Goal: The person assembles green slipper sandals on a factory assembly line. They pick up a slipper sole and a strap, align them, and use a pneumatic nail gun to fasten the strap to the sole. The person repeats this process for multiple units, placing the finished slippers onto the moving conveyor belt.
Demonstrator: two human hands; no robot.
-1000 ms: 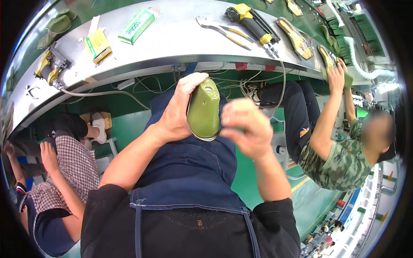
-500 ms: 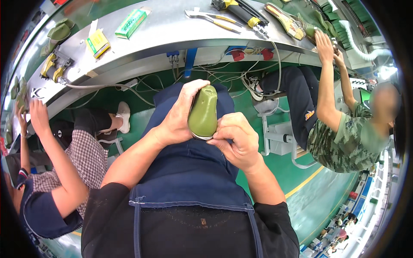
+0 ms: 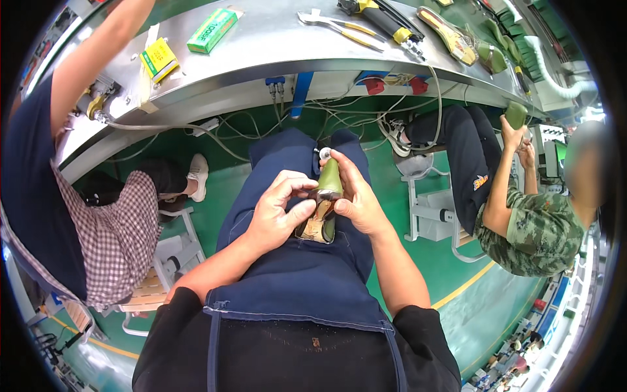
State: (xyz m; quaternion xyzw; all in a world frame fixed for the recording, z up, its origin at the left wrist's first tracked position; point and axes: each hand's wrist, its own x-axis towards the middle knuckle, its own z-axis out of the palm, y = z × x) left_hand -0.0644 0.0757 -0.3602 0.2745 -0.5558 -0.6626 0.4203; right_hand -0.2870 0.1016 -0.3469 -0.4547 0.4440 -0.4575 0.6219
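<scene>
Footwear piece [image 3: 324,204], green and tan, held over the apron [image 3: 287,281], clear of the tabletop's [image 3: 274,32] near edge. My left hand [image 3: 281,212] clamps its left side, my right hand [image 3: 359,202] its right. I'd press evenly from both sides, thumbs opposed, no twisting.

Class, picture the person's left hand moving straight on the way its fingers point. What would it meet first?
The green shoe piece. The left hand's fingers point rightward at it and may already touch it; depth is unclear. The right hand lies just beyond.
</scene>
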